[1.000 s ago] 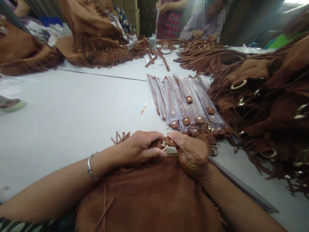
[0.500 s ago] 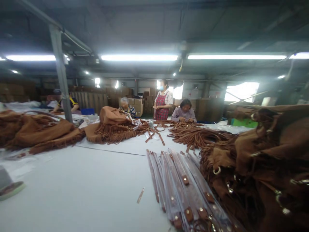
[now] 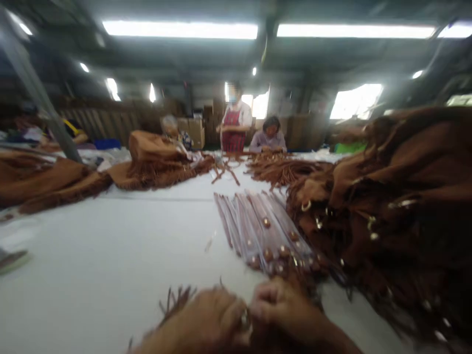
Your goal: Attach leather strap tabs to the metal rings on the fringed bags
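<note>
My left hand (image 3: 206,317) and my right hand (image 3: 285,307) meet at the bottom edge of the head view, both smeared by motion. Their fingers look curled together round a small gold ring (image 3: 244,319) on a brown suede piece, whose fringe (image 3: 177,300) sticks out to the left. Just beyond my right hand lies a row of brown straps in clear plastic sleeves (image 3: 258,228) on the white table (image 3: 110,255).
A tall heap of brown fringed suede bags (image 3: 398,206) fills the right side. More bags (image 3: 47,182) lie at far left and at the back (image 3: 155,160), beside loose straps (image 3: 283,169). Other people (image 3: 271,137) work at the far end.
The camera swung up to the ceiling and far end, losing my hands, then tilted back down. My hands are again in view at the bottom, still together at the ring.
</note>
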The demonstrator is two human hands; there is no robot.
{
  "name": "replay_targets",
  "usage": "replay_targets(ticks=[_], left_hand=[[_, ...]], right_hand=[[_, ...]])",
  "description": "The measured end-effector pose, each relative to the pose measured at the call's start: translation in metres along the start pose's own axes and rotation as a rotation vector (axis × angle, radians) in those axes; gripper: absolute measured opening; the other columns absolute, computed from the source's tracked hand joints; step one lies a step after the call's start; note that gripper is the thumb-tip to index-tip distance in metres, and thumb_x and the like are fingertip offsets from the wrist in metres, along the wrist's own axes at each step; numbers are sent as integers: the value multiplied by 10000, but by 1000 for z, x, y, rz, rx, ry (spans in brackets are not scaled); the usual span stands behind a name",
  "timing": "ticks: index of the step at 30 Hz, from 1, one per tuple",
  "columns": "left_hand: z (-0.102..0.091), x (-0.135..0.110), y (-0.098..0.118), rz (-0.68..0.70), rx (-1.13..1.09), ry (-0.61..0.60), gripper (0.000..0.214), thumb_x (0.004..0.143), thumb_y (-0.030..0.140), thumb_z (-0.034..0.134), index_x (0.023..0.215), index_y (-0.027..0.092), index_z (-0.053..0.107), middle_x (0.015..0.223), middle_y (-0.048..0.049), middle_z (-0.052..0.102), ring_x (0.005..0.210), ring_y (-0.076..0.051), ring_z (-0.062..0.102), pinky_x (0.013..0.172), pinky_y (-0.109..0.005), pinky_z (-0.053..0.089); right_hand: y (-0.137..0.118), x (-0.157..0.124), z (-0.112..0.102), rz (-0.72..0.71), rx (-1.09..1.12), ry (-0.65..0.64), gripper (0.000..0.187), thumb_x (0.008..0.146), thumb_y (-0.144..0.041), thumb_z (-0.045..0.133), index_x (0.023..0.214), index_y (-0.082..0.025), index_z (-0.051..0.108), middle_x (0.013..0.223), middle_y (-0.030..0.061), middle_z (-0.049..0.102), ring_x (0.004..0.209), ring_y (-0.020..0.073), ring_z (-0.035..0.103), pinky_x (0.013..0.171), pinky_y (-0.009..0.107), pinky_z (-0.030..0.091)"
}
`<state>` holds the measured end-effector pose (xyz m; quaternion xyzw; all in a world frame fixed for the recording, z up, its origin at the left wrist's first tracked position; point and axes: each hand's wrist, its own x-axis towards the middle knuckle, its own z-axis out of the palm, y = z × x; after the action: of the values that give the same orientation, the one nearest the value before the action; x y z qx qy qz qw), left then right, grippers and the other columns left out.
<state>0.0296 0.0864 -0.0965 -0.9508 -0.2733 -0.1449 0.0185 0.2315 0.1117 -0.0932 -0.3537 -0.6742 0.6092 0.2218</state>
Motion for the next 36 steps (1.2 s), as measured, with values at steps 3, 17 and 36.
replay_targets(ticks=[3,17,36], left_hand=[[11,-12,3,-54,12,34,252,927,365,369,964,138,470,800,-62,547,691,-185,513,597,-346,452],[7,-14,1,102,182,25,298,930,370,366,997,95,461,790,-64,540,662,-177,515,579,-316,437],[11,-22,-7,-192,46,-12,295,927,376,358,980,109,472,845,-75,554,752,-196,532,655,-335,460]], right_hand=[[7,-4,8,-19,34,35,340,683,-418,673,643,-87,606,578,9,459,556,80,386,492,170,285],[11,-4,-5,18,-27,-271,416,797,-447,604,691,-45,595,527,-26,360,482,46,300,423,157,202],[16,9,11,42,14,-59,344,878,-390,489,694,-103,540,492,-35,428,384,42,337,353,134,232]])
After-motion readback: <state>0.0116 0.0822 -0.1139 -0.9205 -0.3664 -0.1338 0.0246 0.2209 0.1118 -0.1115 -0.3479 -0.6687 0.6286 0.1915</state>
